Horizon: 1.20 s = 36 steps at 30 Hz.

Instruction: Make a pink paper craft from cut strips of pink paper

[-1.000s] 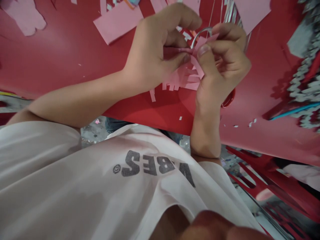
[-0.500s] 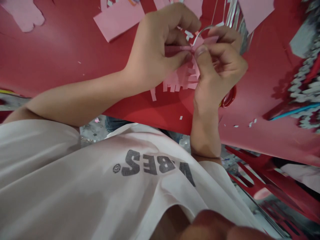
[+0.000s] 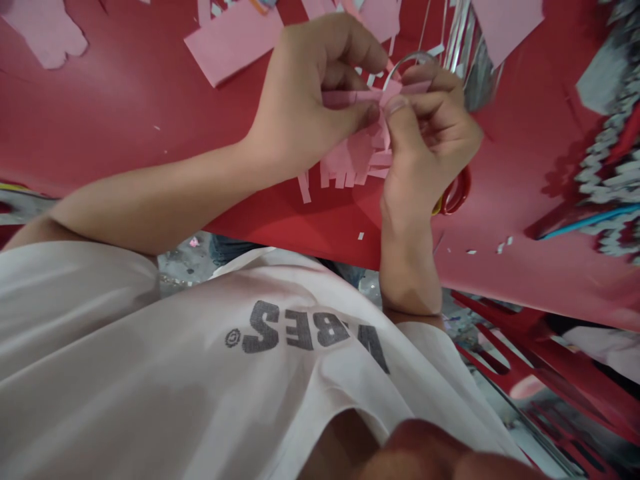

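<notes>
Both my hands meet over the red table point(image 3: 125, 113). My left hand point(image 3: 305, 93) pinches one end of a pink fringed paper strip point(image 3: 357, 157) between thumb and fingers. My right hand point(image 3: 430, 143) pinches the same strip right beside it, thumb pressed on the fold. The cut fringe hangs down below both thumbs. A thin silvery wire loop point(image 3: 403, 63) arches above the pinch point, between the two hands. Red scissor handles point(image 3: 455, 193) peek out from behind my right wrist on the table.
Pink paper pieces point(image 3: 233, 40) lie at the table's far side, another point(image 3: 47, 30) at the far left. Silver fringed garland point(image 3: 610, 167) lies at the right. Small paper scraps dot the table. A red chair point(image 3: 505, 347) stands below right.
Both hands have shifted slightly left and the right hand has worked the strip closer to the left thumb, bunching the pink paper tighter.
</notes>
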{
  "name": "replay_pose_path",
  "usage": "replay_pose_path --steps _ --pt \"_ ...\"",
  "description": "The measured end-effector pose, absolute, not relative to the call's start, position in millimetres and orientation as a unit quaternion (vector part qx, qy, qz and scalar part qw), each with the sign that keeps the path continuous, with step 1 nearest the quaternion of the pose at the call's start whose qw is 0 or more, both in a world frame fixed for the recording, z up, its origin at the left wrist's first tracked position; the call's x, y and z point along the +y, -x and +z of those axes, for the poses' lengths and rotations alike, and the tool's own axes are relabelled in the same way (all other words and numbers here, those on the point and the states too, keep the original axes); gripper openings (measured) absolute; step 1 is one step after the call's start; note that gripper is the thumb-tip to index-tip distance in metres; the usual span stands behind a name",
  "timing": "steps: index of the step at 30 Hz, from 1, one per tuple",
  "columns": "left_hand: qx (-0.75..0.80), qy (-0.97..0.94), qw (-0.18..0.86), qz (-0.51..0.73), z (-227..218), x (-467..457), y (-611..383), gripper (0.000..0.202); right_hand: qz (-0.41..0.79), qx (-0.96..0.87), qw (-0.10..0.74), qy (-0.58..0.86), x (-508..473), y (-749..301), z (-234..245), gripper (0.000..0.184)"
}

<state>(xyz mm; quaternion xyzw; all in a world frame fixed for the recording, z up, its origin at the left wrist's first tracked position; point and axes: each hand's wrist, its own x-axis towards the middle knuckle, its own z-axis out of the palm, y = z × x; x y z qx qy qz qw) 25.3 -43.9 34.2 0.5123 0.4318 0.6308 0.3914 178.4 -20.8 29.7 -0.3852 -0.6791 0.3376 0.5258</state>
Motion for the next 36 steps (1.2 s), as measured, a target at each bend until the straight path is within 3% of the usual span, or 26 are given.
replay_pose_path --steps 8,13,20,23,36 --pt "0.415 -0.509 0.391 0.644 34 -45 -30 0.032 0.351 -0.673 0.481 0.439 -24 -178 34 0.028" --pt "0.422 -0.521 0.377 0.639 36 -46 -28 0.033 0.367 -0.66 0.504 0.419 -25 -178 33 0.026" --pt "0.456 -0.573 0.355 0.582 52 -53 -26 0.03 0.458 -0.617 0.458 0.447 -27 -179 38 0.019" --pt "0.476 -0.591 0.358 0.545 59 -57 -24 0.025 0.451 -0.602 0.487 0.444 -28 -175 38 0.01" --pt "0.492 -0.591 0.375 0.518 70 -60 -23 0.028 0.436 -0.578 0.542 0.426 -30 -170 25 0.012"
